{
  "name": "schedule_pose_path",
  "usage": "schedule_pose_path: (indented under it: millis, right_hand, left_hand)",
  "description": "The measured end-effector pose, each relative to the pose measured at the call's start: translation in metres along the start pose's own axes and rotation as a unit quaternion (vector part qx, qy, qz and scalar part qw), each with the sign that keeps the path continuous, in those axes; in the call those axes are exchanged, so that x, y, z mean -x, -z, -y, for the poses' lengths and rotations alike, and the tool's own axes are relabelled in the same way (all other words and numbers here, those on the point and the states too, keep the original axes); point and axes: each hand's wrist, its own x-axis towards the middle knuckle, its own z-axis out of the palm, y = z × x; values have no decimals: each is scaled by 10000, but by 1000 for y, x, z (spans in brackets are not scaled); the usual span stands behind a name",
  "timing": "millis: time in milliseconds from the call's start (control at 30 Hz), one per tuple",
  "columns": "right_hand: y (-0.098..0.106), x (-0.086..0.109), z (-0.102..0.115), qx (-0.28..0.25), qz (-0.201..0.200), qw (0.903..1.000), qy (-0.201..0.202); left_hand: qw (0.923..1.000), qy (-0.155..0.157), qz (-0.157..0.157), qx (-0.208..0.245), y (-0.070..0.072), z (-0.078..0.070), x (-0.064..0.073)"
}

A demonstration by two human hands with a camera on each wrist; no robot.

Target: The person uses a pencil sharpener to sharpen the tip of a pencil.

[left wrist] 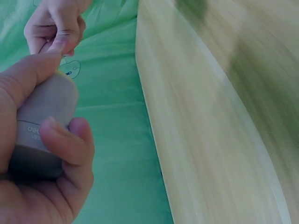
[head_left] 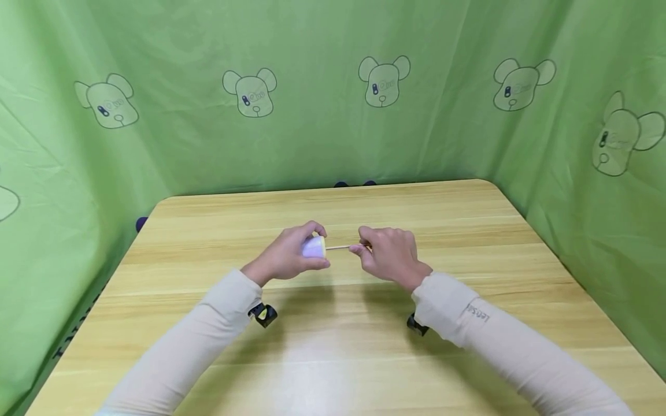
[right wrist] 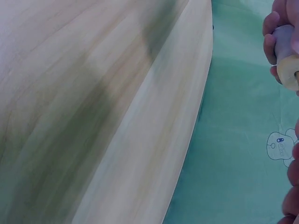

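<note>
At the centre of the frame, a person's left hand (head_left: pixel 285 257) grips a small lavender sharpener-like device (head_left: pixel 313 248), pale-yellow end facing right, and the right hand (head_left: pixel 391 254) pinches a thin pencil-like stick (head_left: pixel 338 248) that meets that end. A sideways tilt or too hard a push could snap the stick or make it slip from the fingertips. Green cartoon-print curtains (head_left: pixel 322 150) rise behind the wooden tabletop (head_left: pixel 322 370), a small black device (head_left: pixel 266 315) sits by the left cuff (head_left: pixel 236 292), and nothing visible blocks either hand.
</note>
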Motion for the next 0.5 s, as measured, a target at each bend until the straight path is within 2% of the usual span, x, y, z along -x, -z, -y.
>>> schedule_pose_path:
  millis: [100,200,267,367,400,433,467,500]
  right_hand:
    - [7,-5,2,-355,858,9940,-574]
    - [13,-11,2,-957,1708,9741,-1132]
    - [16,-15,0,-1657,2207,9505,-1429]
    - [17,-18,-5,-2707,2791,9032,-1820]
    - [17,-19,-7,-2850,2900,8942,-1874]
    - [18,-19,-8,-2906,2972,8898,-1881]
    - [18,-20,-8,-2866,2995,8912,-1840]
    - [19,-20,-9,-2681,2960,9000,-1746]
  left_hand:
    - [9992,-173,-117,-335,-3,2,0]
    - [9961,-344,-309,-751,-5,1,2]
    - [9921,-536,-448,-1046,-7,-1,4]
    - [9843,-850,-539,-1451,-9,-2,6]
    - [9822,-949,-545,-1524,-10,-3,6]
    - [9819,-986,-533,-1525,-10,-3,6]
    - [9828,-989,-508,-1475,-10,-2,6]
    - [9848,-938,-476,-1385,-9,-2,6]
